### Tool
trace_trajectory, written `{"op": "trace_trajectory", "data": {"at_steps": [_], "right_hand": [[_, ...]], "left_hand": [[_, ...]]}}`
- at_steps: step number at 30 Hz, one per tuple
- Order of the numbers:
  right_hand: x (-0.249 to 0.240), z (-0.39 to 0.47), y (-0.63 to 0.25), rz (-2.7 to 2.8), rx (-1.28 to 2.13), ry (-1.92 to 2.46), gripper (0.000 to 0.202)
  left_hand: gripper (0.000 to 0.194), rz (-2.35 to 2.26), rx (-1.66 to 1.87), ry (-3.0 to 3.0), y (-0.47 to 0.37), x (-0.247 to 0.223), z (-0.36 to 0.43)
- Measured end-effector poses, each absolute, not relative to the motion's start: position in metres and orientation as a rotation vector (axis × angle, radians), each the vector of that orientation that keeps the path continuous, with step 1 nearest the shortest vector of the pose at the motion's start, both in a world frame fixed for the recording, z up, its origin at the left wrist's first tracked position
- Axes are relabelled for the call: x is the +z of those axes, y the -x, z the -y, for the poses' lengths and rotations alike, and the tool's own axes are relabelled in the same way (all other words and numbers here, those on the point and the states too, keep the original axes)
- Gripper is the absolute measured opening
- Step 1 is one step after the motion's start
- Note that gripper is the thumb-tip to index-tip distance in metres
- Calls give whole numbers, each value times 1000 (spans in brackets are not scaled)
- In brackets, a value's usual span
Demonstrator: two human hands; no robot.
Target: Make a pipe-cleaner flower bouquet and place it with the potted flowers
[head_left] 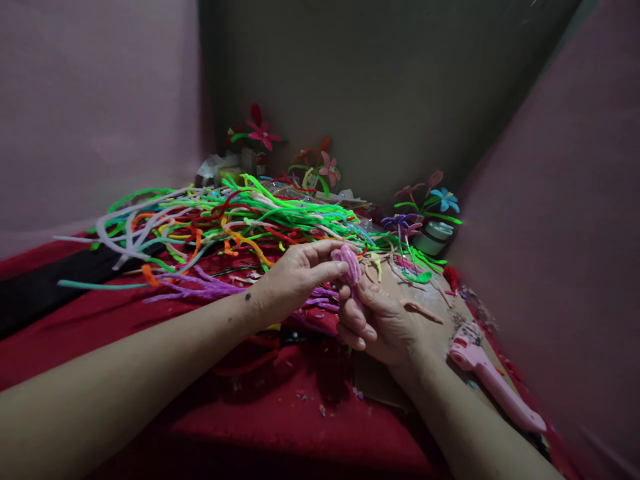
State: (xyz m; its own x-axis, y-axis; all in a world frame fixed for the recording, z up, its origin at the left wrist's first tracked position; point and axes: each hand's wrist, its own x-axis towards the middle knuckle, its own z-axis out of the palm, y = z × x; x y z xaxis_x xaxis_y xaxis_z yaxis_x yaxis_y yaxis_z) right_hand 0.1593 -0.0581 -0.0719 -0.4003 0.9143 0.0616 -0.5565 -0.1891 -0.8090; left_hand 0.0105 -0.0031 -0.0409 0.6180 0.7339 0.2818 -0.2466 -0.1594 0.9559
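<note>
Between my two hands is a small pink pipe-cleaner flower bud (351,264), its fuzzy strands bent into rounded loops. My left hand (305,272) pinches its upper left side between thumb and fingers. From below, my right hand (377,317) grips the lower end, with thumb and index finger on it and the other fingers curled under. The part inside my right fingers is hidden. Behind my hands lies a big heap of pipe cleaners (295,217), mostly green, with red, orange and white ones mixed in. Purple pipe cleaners (205,287) lie beside my left wrist.
A pink glue gun (493,380) rests at the right on a cardboard sheet (385,383). Finished pipe-cleaner flowers (263,135) stand at the back, including a blue one (445,199) near a white jar (434,237). Red cloth (250,427) covers the table, with small scraps scattered on it.
</note>
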Motion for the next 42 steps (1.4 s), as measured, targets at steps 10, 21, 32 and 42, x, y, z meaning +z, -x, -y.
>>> {"op": "trace_trajectory", "data": {"at_steps": [10,21,32,42], "right_hand": [[-72,59,-159,954,1775,538,23],[-72,59,-158,968,1777,622,25],[-72,59,-152,879,1694,591,21],[-72,57,-147,853,1545,694,22]], "left_hand": [[25,-461,904,-1529,-10,-38,5],[32,-482,890,-1502,-11,-37,7],[24,-458,953,-1456,-16,-42,8],[19,-500,955,-1533,-17,-41,10]]}}
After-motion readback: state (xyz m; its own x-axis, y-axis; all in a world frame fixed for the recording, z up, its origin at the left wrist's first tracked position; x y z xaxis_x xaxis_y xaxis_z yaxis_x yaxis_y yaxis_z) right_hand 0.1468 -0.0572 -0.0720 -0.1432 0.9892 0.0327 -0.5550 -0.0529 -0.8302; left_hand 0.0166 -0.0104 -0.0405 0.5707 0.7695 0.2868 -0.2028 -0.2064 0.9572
